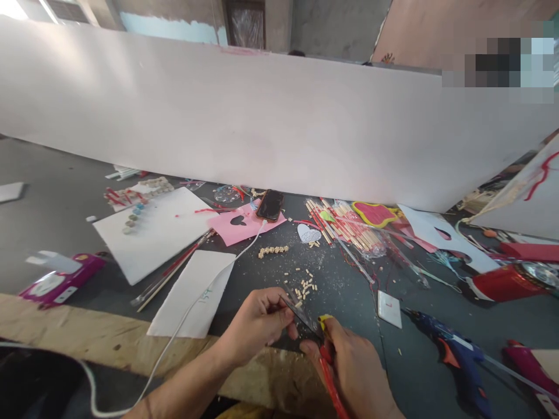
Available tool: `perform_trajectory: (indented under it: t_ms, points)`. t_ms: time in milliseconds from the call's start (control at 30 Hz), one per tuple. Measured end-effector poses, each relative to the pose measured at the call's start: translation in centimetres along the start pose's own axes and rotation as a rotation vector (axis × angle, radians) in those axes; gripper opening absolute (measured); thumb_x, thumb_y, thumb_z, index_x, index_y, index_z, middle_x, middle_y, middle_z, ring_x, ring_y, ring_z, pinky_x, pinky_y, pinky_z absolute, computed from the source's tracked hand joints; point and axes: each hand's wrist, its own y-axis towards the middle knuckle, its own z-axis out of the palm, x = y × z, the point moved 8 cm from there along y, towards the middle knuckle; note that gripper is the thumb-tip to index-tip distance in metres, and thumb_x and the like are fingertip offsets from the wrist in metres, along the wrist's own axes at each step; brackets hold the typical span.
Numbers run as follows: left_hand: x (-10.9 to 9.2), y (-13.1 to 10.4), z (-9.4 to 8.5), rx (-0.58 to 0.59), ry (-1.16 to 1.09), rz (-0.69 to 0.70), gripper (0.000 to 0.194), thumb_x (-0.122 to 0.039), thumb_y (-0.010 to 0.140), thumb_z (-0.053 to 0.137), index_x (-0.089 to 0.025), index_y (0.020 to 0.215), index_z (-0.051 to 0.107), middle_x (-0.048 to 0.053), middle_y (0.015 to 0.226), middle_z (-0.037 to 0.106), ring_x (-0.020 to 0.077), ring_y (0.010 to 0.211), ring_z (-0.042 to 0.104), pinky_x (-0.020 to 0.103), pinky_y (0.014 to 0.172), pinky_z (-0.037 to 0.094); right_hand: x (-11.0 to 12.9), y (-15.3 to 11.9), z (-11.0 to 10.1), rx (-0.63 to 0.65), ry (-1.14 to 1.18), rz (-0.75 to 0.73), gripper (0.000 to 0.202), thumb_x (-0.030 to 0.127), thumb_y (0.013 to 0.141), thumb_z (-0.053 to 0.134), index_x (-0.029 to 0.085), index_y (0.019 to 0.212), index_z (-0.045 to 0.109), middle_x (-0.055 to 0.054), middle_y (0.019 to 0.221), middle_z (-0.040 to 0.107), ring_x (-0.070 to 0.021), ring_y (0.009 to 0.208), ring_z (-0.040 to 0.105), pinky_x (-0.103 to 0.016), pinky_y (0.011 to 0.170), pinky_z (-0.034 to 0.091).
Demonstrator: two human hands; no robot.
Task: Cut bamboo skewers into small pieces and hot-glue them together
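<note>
At lower centre, the right hand (351, 358) grips one cutter (308, 321); whether the left hand (257, 323) beside it grips anything, I cannot tell. One phone (269, 205) and one paper heart (309, 234) lie mid-frame; one glue gun (457, 354), lower right.

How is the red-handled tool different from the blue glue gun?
The red-handled tool is gripped in the right hand, while the glue gun lies on the tabletop. The red-handled tool shows bright red; the glue gun is mostly dark blue with some orange. Both are handheld tools.

The blade (304, 318) is smooth metal, the handle (331, 381) glossy plastic.
</note>
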Motion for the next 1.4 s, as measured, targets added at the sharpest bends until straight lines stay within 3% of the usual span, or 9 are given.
perform_trajectory:
  t_ms: [167,367,533,667,833,933,1133,1267,1400]
  points:
    - [1.8,0.3,1.1,0.222,-0.254,-0.215,0.024,-0.032,0.067,0.069,-0.015,0.067,0.052,0.002,0.049,0.063,0.0017,0.027,0.024,0.017,0.031,0.012,0.0,0.0,0.4,0.014,0.048,-0.053,0.019,0.038,0.083,0.051,0.021,0.089,0.055,-0.003,0.070,0.067,-0.0195,0.064,0.065,-0.024,0.054,0.038]
    - [-0.9,0.0,-0.3,-0.145,0.322,0.114,0.011,-0.024,0.080,0.054,-0.015,0.075,0.060,-0.002,0.059,0.059,0.0093,0.051,0.052,0.018,0.049,0.035,-0.9,0.2,0.4,-0.007,0.025,0.056,0.020,0.040,0.085,0.049,0.021,0.087,0.055,-0.003,0.068,0.068,-0.0196,0.060,0.064,-0.024,0.051,0.036]
    - [-1.7,-0.8,0.1,-0.194,0.481,0.166,0.020,-0.024,0.083,0.047,-0.016,0.070,0.060,-0.004,0.049,0.051,0.0103,0.046,0.050,0.019,0.047,0.035,-0.5,-0.1,-0.1,0.005,0.031,0.068,0.015,0.037,0.086,0.048,0.023,0.086,0.054,-0.002,0.070,0.069,-0.0205,0.064,0.065,-0.024,0.052,0.036]
    - [-0.9,-0.6,0.1,-0.112,0.281,0.089,0.021,-0.029,0.081,0.053,-0.015,0.066,0.056,-0.001,0.053,0.058,0.0060,0.037,0.042,0.018,0.039,0.028,-0.5,-0.4,-0.2,0.042,-0.015,0.050,0.015,0.037,0.086,0.049,0.023,0.081,0.053,-0.002,0.069,0.069,-0.0200,0.062,0.065,-0.024,0.051,0.035]
    - [1.4,0.0,1.4,0.167,-0.206,-0.137,0.024,-0.034,0.073,0.065,-0.013,0.067,0.054,0.003,0.050,0.064,0.0018,0.027,0.027,0.017,0.031,0.013,-0.4,-0.7,-0.1,0.077,0.026,0.006,0.015,0.037,0.085,0.049,0.022,0.083,0.052,-0.002,0.067,0.067,-0.0180,0.059,0.063,-0.023,0.052,0.036]
    - [2.0,0.0,1.8,0.231,-0.270,-0.209,0.026,-0.035,0.071,0.067,-0.013,0.068,0.055,0.003,0.049,0.064,0.0018,0.025,0.026,0.018,0.030,0.011,-0.5,-0.7,0.1,0.090,0.037,0.014,0.018,0.040,0.084,0.050,0.022,0.082,0.052,-0.001,0.065,0.066,-0.0176,0.058,0.062,-0.023,0.051,0.036]
    - [-0.7,0.1,0.7,-0.027,0.170,0.045,0.020,-0.033,0.078,0.059,-0.013,0.072,0.057,0.000,0.063,0.062,0.0055,0.042,0.047,0.016,0.041,0.029,-1.1,-0.7,-0.4,0.042,-0.025,0.099,0.023,0.044,0.086,0.048,0.022,0.090,0.054,-0.003,0.072,0.068,-0.0239,0.068,0.066,-0.026,0.054,0.037]
    - [-1.7,-0.4,0.5,-0.129,0.358,0.121,0.017,-0.027,0.081,0.053,-0.014,0.071,0.058,0.000,0.062,0.060,0.0082,0.047,0.051,0.019,0.046,0.035,-1.1,-0.9,-0.6,0.052,-0.047,0.105,0.027,0.045,0.087,0.045,0.021,0.090,0.055,-0.006,0.075,0.070,-0.0249,0.069,0.067,-0.027,0.055,0.038]
    - [-0.9,-0.6,0.6,-0.095,0.245,0.081,0.021,-0.031,0.080,0.055,-0.014,0.068,0.055,0.001,0.058,0.061,0.0052,0.039,0.041,0.018,0.041,0.029,-1.2,-1.2,-0.3,0.083,-0.005,0.097,0.020,0.039,0.085,0.049,0.021,0.092,0.056,-0.004,0.073,0.069,-0.0232,0.068,0.066,-0.026,0.055,0.038]
